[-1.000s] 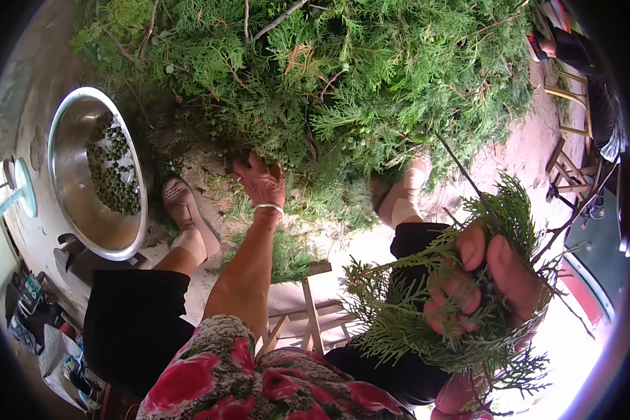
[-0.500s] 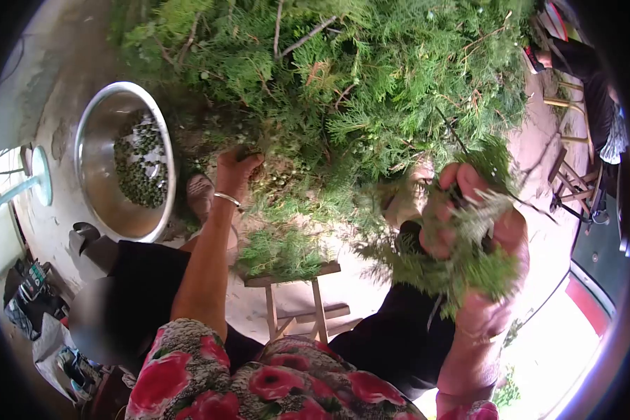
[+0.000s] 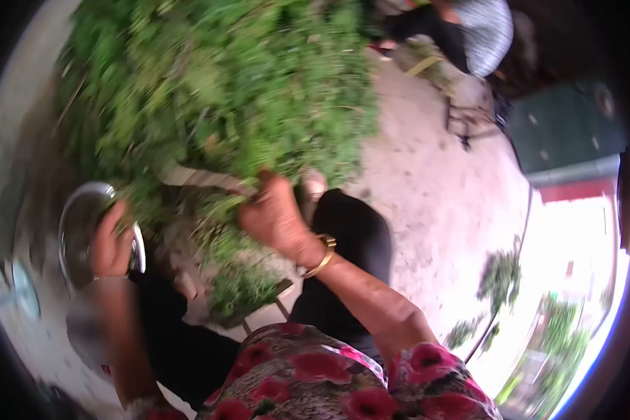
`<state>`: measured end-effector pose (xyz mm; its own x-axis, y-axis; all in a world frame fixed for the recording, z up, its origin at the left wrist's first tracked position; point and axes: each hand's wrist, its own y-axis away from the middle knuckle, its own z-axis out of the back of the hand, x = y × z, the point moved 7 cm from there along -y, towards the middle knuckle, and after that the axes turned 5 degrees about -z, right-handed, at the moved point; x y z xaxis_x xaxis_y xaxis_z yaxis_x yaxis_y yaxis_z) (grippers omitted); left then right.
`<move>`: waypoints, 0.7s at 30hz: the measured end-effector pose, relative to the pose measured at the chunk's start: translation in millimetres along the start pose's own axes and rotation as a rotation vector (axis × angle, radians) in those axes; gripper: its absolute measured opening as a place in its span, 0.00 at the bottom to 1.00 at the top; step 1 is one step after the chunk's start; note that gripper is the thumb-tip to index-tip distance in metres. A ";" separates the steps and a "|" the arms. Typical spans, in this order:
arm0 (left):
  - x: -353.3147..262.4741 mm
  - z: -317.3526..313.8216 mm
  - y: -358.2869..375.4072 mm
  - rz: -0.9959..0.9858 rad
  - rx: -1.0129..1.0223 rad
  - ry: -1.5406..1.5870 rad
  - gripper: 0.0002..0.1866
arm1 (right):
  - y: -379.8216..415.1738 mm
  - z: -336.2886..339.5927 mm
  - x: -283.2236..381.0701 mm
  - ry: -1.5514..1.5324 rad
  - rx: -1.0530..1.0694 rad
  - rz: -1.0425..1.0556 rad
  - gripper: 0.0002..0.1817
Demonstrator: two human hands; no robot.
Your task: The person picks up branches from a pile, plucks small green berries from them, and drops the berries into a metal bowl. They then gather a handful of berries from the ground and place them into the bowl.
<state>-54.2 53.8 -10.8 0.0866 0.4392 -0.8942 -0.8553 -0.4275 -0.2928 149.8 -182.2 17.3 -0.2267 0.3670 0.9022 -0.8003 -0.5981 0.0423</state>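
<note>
My left hand is over the near rim of the metal basin. Its fingers and thumb look apart, though blurred, with a greenish patch behind them. My right hand, a gold bracelet at the wrist, is closed round the end of a pale branch smeared by motion. This branch reaches left over the pile of cut evergreen branches. Loose green sprigs lie on a small wooden stool between my knees. My left hand hides much of the basin's inside.
Another person sits at the upper right beside a wooden stool or frame. Green sprigs are on the right over the bright ground. A pale blue stand is at the far left.
The view has swung right. My left hand has gone from the pile's edge to the basin. My right hand has moved left to the pile; the leafy sprig it held is gone from it.
</note>
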 end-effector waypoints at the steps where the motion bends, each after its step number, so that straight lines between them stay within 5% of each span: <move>1: 12.8 11.7 13.2 0.078 -0.037 0.059 0.26 | 10.1 19.4 28.4 0.110 -0.068 0.152 0.10; 2: 24.3 24.8 21.7 0.123 -0.122 0.059 0.21 | 17.7 35.4 42.7 0.218 -0.110 0.261 0.13; 4: 73.1 23.5 33.0 0.659 -0.433 1.168 0.11 | 33.9 72.5 60.0 0.385 -0.142 0.378 0.19; 10: 70.0 -37.6 42.1 0.695 -0.383 1.489 0.08 | 122.3 271.3 -17.1 1.021 -0.449 0.405 0.17; 11: 68.5 -48.1 45.9 0.715 -0.407 1.537 0.08 | 144.7 330.5 -56.2 1.191 -0.455 0.271 0.15; 12: 75.8 -53.2 50.0 0.727 -0.396 1.516 0.07 | 166.9 409.0 -105.7 1.324 -0.380 -0.305 0.16; 14: 56.4 -68.6 51.2 0.726 -0.405 1.534 0.05 | 262.9 509.4 -116.0 1.616 -0.464 -0.115 0.25; 16: 54.5 -76.0 53.5 0.718 -0.418 1.530 0.05 | 325.7 568.5 -132.8 0.824 -0.652 -0.565 0.26; 21: 18.7 -92.5 37.0 0.660 -0.295 1.601 0.05 | 320.9 489.1 -146.7 1.296 -0.247 -0.924 0.35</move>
<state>-37.0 -26.8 -69.8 0.3219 -0.9136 -0.2485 -0.8541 -0.3935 0.3400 197.8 -776.4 108.5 0.1694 0.9214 -0.3497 -0.9592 0.2356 0.1562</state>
